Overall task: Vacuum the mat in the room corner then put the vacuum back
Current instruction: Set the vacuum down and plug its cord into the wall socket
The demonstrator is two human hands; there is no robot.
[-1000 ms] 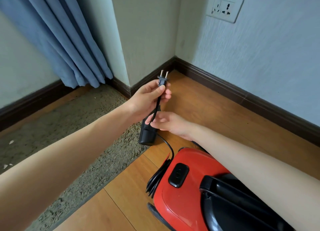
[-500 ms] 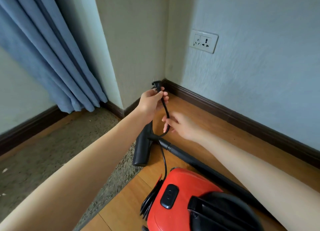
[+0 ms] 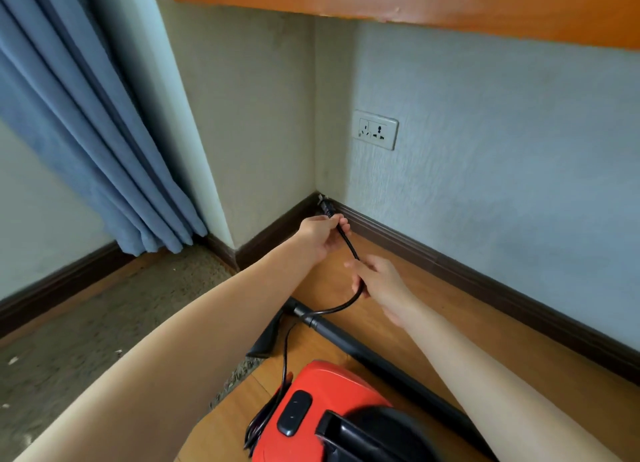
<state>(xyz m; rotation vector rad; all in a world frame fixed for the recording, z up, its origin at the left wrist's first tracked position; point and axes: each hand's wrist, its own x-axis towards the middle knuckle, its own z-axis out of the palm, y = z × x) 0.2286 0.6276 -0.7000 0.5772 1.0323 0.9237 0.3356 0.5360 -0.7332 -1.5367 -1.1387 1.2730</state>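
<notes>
A red and black vacuum cleaner [image 3: 332, 413] sits on the wooden floor at the bottom centre. Its black wand [image 3: 374, 354] runs across the floor to a black nozzle [image 3: 268, 337] at the edge of the brown-grey mat [image 3: 86, 340] on the left. My left hand [image 3: 320, 234] grips the black power cord just below the plug [image 3: 325, 207], which points toward the room corner. My right hand [image 3: 379, 281] pinches the cord [image 3: 353, 250] lower down. The slack loops back to the vacuum. A white wall socket [image 3: 375, 129] is up on the right wall.
Blue curtains [image 3: 86, 132] hang at the left beside a protruding wall corner. Dark skirting [image 3: 485, 281] lines the walls. An orange wooden surface [image 3: 415, 0] overhangs at the top. A coil of spare cord [image 3: 259, 423] lies against the vacuum's left side.
The view has tilted upward, so the socket sits lower in frame and the orange overhang appears. Both hands have reached farther toward the corner with the cord, the plug pointing forward instead of up.
</notes>
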